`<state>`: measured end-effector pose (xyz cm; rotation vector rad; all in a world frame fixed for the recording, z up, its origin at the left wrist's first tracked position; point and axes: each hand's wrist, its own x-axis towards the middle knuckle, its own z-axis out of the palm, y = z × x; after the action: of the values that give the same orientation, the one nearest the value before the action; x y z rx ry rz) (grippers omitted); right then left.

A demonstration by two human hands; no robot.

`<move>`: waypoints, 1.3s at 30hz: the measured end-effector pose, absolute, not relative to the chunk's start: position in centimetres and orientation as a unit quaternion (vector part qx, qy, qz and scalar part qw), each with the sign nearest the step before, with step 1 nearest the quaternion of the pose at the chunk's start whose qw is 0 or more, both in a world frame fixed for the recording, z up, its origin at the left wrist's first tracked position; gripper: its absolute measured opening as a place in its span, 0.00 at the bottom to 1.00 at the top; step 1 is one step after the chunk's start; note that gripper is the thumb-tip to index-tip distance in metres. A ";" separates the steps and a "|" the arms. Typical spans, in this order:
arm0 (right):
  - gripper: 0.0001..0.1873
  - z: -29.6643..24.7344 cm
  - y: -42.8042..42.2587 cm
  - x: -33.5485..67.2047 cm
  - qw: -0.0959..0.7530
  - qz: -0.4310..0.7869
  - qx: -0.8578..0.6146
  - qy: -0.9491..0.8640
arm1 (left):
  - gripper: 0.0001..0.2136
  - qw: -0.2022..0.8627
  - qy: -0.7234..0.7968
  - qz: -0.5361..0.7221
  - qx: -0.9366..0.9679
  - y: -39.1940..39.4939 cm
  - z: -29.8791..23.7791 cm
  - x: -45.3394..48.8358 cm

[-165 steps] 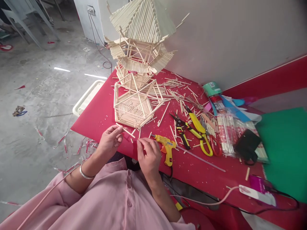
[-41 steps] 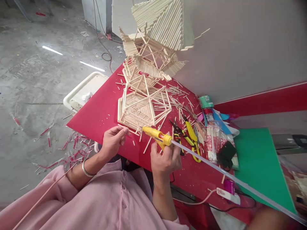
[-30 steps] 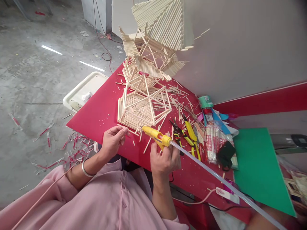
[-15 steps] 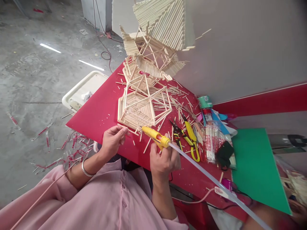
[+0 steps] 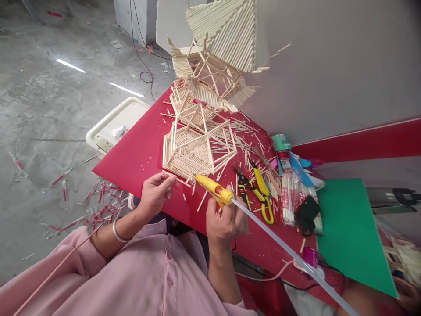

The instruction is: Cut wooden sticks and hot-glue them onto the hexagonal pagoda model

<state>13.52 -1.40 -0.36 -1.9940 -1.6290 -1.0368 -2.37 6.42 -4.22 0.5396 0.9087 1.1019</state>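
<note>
My right hand [image 5: 226, 221] is closed round a yellow glue gun [image 5: 213, 190] whose nozzle points up-left toward a hexagonal frame of pale wooden sticks [image 5: 197, 149]. A long clear glue stick [image 5: 289, 252] trails from the gun's back to the lower right. My left hand [image 5: 156, 193] pinches a thin wooden stick [image 5: 179, 180] just in front of the frame, near the nozzle. Behind the frame rises a tall tiered stick tower [image 5: 217, 57]. Everything rests on a red table [image 5: 138, 153].
Yellow-handled pliers and cutters [image 5: 259, 191] lie right of the gun, beside packets of sticks [image 5: 291, 197] and a black object [image 5: 305, 215]. A green sheet [image 5: 348, 232] covers the right end. A white tray [image 5: 113, 127] sits beyond the table's left edge. Loose sticks litter the table.
Since 5.5 s ago my right hand has picked the glue gun up from the table. Over the last second both hands have held almost still; the view shifted slightly.
</note>
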 end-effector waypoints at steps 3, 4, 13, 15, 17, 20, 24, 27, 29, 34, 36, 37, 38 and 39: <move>0.18 -0.3 -1.4 13.5 0.184 -0.362 -0.712 -0.573 | 0.14 0.724 0.409 0.499 0.244 6.4 -4.2 -2.4; 0.18 -0.2 -1.3 13.4 0.185 -0.366 -0.709 -0.574 | 0.14 0.724 0.409 0.499 0.244 6.4 -4.2 -2.4; 0.18 0.4 -1.0 13.2 0.190 -0.394 -0.689 -0.578 | 0.15 0.725 0.412 0.494 0.246 6.5 -4.1 -2.4; 0.18 0.3 -1.0 13.2 0.186 -0.393 -0.690 -0.578 | 0.15 0.725 0.411 0.495 0.245 6.5 -4.0 -2.4; 0.19 0.4 -1.0 13.1 0.184 -0.396 -0.690 -0.578 | 0.15 0.726 0.409 0.497 0.243 6.5 -3.9 -2.4; 0.21 0.5 -1.0 13.0 0.187 -0.401 -0.685 -0.579 | 0.15 0.726 0.408 0.498 0.241 6.5 -4.0 -2.3; 0.24 0.5 -1.0 13.1 0.189 -0.408 -0.680 -0.579 | 0.15 0.724 0.410 0.497 0.244 6.5 -4.1 -2.3; 0.23 0.3 -1.1 13.2 0.188 -0.403 -0.685 -0.577 | 0.15 0.723 0.410 0.497 0.248 6.5 -4.1 -2.4; 0.22 0.0 -1.2 13.3 0.186 -0.384 -0.696 -0.577 | 0.15 0.722 0.411 0.497 0.250 6.5 -4.1 -2.4; 0.21 -0.6 -1.7 13.5 0.191 -0.322 -0.734 -0.567 | 0.16 0.720 0.421 0.491 0.251 6.5 -4.0 -2.3; 0.21 -0.8 -1.9 13.5 0.200 -0.323 -0.738 -0.558 | 0.16 0.720 0.422 0.491 0.252 6.5 -3.9 -2.3; 0.21 -0.8 -2.0 13.6 0.206 -0.327 -0.738 -0.552 | 0.16 0.719 0.421 0.491 0.253 6.5 -3.9 -2.3; 0.21 -0.9 -2.0 13.6 0.212 -0.332 -0.738 -0.547 | 0.16 0.720 0.420 0.491 0.254 6.5 -3.9 -2.3; 0.22 -0.9 -2.1 13.6 0.219 -0.336 -0.737 -0.543 | 0.16 0.720 0.419 0.491 0.256 6.5 -3.8 -2.3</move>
<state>13.61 -2.10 -0.92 -2.0400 -1.5038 -0.9308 -2.35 6.52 -3.82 0.5649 0.9255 1.0848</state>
